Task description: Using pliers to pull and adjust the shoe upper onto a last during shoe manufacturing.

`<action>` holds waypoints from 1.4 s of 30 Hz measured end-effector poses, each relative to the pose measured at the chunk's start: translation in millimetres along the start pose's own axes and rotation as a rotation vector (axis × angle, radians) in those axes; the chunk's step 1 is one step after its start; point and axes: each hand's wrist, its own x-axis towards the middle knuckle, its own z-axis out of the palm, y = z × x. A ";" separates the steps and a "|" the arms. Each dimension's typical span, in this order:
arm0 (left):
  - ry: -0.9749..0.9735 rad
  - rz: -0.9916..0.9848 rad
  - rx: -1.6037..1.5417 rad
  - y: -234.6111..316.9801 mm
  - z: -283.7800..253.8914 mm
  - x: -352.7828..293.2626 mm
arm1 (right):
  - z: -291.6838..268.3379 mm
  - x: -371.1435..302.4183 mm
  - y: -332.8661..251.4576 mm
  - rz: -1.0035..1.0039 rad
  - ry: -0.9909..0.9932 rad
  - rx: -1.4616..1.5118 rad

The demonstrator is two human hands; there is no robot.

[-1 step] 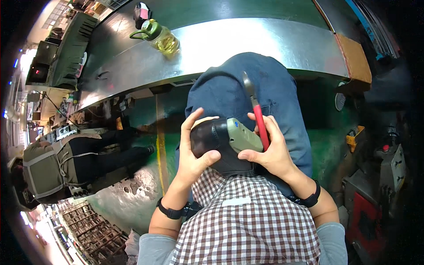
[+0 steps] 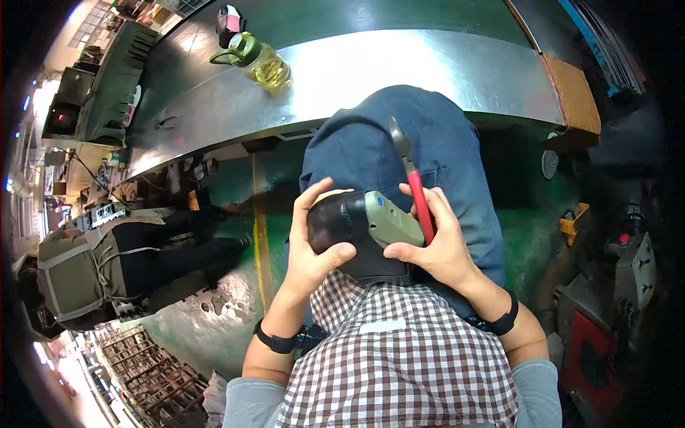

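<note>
Above my lap I hold a black leather shoe upper (image 2: 332, 221) on a pale green shoe last (image 2: 393, 222), its rounded end toward the left. My left hand (image 2: 305, 260) cups that rounded end, thumb pressed on the near side and fingers round the far side. The thumb of my right hand (image 2: 448, 246) rests on the green last, while the same hand grips red-handled pliers (image 2: 419, 200). Their metal head points away from me over my blue trousers (image 2: 446, 135). The undersides of both hands' grips are hidden.
Ahead stands a metal-edged workbench (image 2: 399, 60), bearing a green-lidded clear bottle (image 2: 267, 68). A cardboard piece (image 2: 574, 103) covers its right corner. Another person (image 2: 93, 264) stands at the left, near a rack (image 2: 150, 371). At the right is grey-and-red equipment (image 2: 599, 314).
</note>
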 end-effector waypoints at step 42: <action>0.316 -0.067 0.029 -28.1 -18.0 1.9 | 14.2 8.6 36.1 0.023 -0.152 0.408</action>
